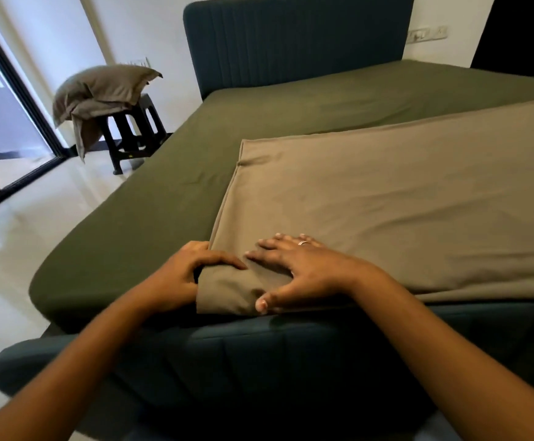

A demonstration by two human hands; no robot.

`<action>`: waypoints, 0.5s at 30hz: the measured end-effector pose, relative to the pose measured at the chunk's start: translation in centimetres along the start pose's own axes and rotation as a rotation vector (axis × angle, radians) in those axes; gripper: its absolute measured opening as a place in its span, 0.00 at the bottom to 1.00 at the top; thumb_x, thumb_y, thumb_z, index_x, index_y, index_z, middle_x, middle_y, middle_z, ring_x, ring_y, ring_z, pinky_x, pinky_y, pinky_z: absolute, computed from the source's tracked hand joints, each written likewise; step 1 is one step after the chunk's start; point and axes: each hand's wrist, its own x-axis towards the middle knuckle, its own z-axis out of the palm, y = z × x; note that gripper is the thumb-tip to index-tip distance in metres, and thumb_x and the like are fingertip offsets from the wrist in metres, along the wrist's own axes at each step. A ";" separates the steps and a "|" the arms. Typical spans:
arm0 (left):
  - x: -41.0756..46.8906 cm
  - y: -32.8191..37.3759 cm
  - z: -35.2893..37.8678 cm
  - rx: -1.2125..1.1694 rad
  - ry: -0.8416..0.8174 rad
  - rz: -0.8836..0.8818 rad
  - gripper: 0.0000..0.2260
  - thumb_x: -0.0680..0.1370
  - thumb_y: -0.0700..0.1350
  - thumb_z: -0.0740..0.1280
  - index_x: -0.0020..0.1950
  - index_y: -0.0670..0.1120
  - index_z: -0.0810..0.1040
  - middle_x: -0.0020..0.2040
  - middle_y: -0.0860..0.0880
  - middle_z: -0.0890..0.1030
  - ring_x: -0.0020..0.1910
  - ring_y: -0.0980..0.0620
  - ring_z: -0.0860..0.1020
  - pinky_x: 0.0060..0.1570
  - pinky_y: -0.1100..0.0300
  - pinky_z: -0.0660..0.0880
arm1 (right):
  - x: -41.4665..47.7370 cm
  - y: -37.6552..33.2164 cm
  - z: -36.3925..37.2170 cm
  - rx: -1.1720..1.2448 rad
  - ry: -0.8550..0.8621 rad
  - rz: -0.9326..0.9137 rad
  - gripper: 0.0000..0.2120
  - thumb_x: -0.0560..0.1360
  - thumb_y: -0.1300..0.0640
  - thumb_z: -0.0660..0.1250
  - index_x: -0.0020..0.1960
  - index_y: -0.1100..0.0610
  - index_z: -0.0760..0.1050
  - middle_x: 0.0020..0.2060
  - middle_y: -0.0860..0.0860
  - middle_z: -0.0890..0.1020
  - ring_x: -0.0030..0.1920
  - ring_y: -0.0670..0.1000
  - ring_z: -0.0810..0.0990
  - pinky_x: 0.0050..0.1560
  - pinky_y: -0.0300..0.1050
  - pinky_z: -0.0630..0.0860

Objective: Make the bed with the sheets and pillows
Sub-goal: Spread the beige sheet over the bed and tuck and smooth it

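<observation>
Down at the near end of the bed [163,192], a folded tan sheet [386,211] lies flat on the green fitted sheet [322,100], its near corner by the dark footboard [259,361]. The left hand [179,275] grips that bunched corner, fingers curled round the fold. The right hand [297,268] lies flat on the tan sheet, fingers spread straight. Well apart, two tan pillows [106,87] sit on a black stool [132,132] beside the headboard [291,43].

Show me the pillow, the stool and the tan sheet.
pillow [106,84], head view, middle of its upper face.
stool [125,122], head view, dark frame under the seat.
tan sheet [386,198], head view, its flat middle.
</observation>
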 end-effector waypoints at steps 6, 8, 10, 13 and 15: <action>1.6 3.7 2.5 -0.609 0.501 -0.194 0.27 0.74 0.65 0.63 0.41 0.39 0.79 0.34 0.42 0.77 0.33 0.49 0.74 0.36 0.54 0.71 | -2.5 -1.8 -0.1 0.025 0.199 0.010 0.54 0.66 0.36 0.72 0.77 0.41 0.38 0.74 0.44 0.61 0.71 0.49 0.64 0.69 0.45 0.63; 1.4 5.0 2.5 -0.742 0.530 -0.281 0.24 0.78 0.58 0.58 0.43 0.38 0.78 0.32 0.40 0.79 0.29 0.48 0.76 0.33 0.56 0.74 | -3.3 -2.2 0.6 -0.158 0.387 0.011 0.51 0.69 0.46 0.71 0.77 0.41 0.36 0.69 0.45 0.66 0.63 0.51 0.72 0.59 0.48 0.74; 0.5 5.7 1.6 -0.734 0.464 -0.350 0.23 0.80 0.54 0.54 0.42 0.37 0.78 0.28 0.44 0.81 0.24 0.52 0.77 0.28 0.62 0.75 | -3.8 -2.4 1.5 -0.312 0.557 0.017 0.47 0.69 0.58 0.69 0.78 0.44 0.44 0.59 0.46 0.73 0.50 0.53 0.77 0.43 0.49 0.78; -0.3 5.2 0.7 -0.827 0.408 -0.444 0.22 0.80 0.55 0.55 0.43 0.40 0.80 0.33 0.42 0.82 0.31 0.49 0.79 0.36 0.57 0.77 | -3.3 -2.3 2.9 -0.360 0.697 -0.021 0.34 0.66 0.63 0.68 0.70 0.48 0.68 0.46 0.47 0.80 0.36 0.52 0.78 0.27 0.45 0.75; -0.4 5.5 1.1 -0.984 0.474 -0.376 0.16 0.82 0.52 0.55 0.52 0.47 0.80 0.43 0.44 0.84 0.40 0.46 0.80 0.43 0.50 0.76 | -2.6 -2.4 2.4 -0.324 0.822 -0.016 0.20 0.70 0.62 0.59 0.58 0.51 0.77 0.37 0.49 0.81 0.32 0.53 0.78 0.24 0.42 0.72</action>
